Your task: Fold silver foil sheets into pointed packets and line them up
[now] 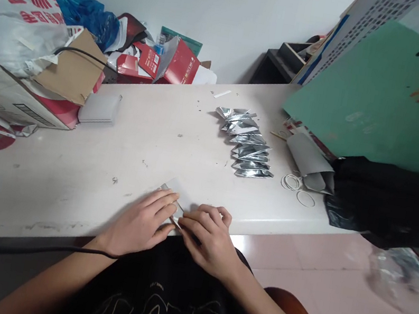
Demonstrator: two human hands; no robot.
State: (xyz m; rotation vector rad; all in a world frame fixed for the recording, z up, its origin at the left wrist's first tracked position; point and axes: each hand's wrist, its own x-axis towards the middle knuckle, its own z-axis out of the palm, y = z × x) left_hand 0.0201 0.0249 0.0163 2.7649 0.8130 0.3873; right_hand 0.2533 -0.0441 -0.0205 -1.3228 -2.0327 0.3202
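At the front edge of the white table, a small greyish sheet point(180, 188) lies under my hands, with a fold running between them. My left hand point(146, 220) presses its fingers together on the sheet's left side, its thumb near the edge closest to me. Curled fingers of my right hand point(211, 236) pinch the right side of the same sheet. Both hands hide much of it, and its exact shape cannot be made out. Beyond my right hand, several folded silver foil pieces point(249, 150) lie in an overlapping row.
Pale rubber bands point(306, 199) and a curled grey sheet point(309, 157) lie at the right, beside a black plastic bag point(371, 197) and a leaning green board point(380, 94). At left are a grey box point(100, 108) and a carton point(14, 97). A black cable point(37, 246) crosses my left forearm.
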